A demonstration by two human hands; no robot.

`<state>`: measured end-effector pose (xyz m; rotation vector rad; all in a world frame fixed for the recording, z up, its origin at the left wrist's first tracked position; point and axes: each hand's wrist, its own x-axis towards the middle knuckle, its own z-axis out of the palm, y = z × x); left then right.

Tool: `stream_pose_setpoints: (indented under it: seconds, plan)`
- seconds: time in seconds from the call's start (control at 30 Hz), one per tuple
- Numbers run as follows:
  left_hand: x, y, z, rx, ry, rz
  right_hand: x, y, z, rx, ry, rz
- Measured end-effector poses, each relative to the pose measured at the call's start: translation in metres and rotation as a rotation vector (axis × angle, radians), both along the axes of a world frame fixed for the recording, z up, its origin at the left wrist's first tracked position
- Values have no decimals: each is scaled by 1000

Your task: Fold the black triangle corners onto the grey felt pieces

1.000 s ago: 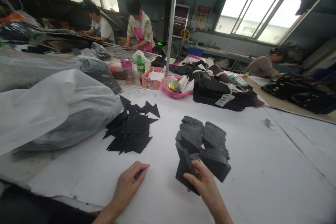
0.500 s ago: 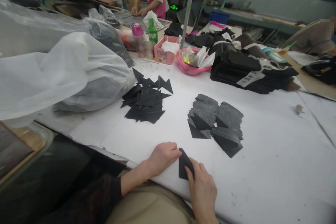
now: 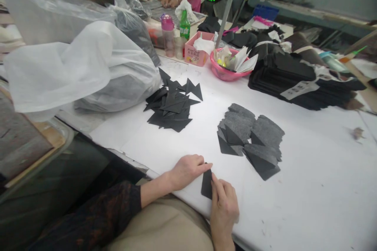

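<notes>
A small black piece of sheet material [image 3: 207, 186], apparently fabric or faux leather, lies at the table's near edge between my hands. My left hand [image 3: 188, 171] pinches its top corner, fingers closed. On its right edge, the thumb and fingers of my right hand [image 3: 224, 200] are pressed together, partly hiding it. Beyond my left hand is a loose pile of black triangular pieces [image 3: 171, 106]. To the right, grey fuzzy-faced pieces [image 3: 239, 122] lie in overlapping rows, with several dark triangular flaps [image 3: 260, 159] at the near end.
White plastic bags [image 3: 88, 66] bulge at the left. Along the back stand a pink-lidded bottle [image 3: 167, 37], a green bottle [image 3: 184, 25], a pink box [image 3: 196, 53] and a pink basin [image 3: 226, 72]. A tied black stack [image 3: 282, 70] sits at right. Two people work behind.
The view has turned slightly left. My left fingers have moved over the top corner of the black piece, and my right fingers now press along its edge. The piece shows narrower.
</notes>
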<state>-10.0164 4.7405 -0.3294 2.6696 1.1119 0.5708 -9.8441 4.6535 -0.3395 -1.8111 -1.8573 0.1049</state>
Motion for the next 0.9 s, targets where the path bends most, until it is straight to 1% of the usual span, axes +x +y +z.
stream_pose_setpoints:
  seconds: [0.1, 0.23, 0.47, 0.7, 0.9]
  plan:
    - [-1, -3, -3, 82, 1, -21, 0, -3, -2, -4, -31, 7]
    - [-2, -5, -4, 140, -18, -37, -1, -4, -1, -6, -67, 12]
    - [1, -6, -3, 171, -31, -19, -4, -4, 2, -37, -125, -9]
    - [3, -8, -5, 195, 3, 4, -5, -4, 3, -93, -163, -5]
    - [6, -11, -5, 222, 42, 28, -6, -4, 5, -86, -178, 13]
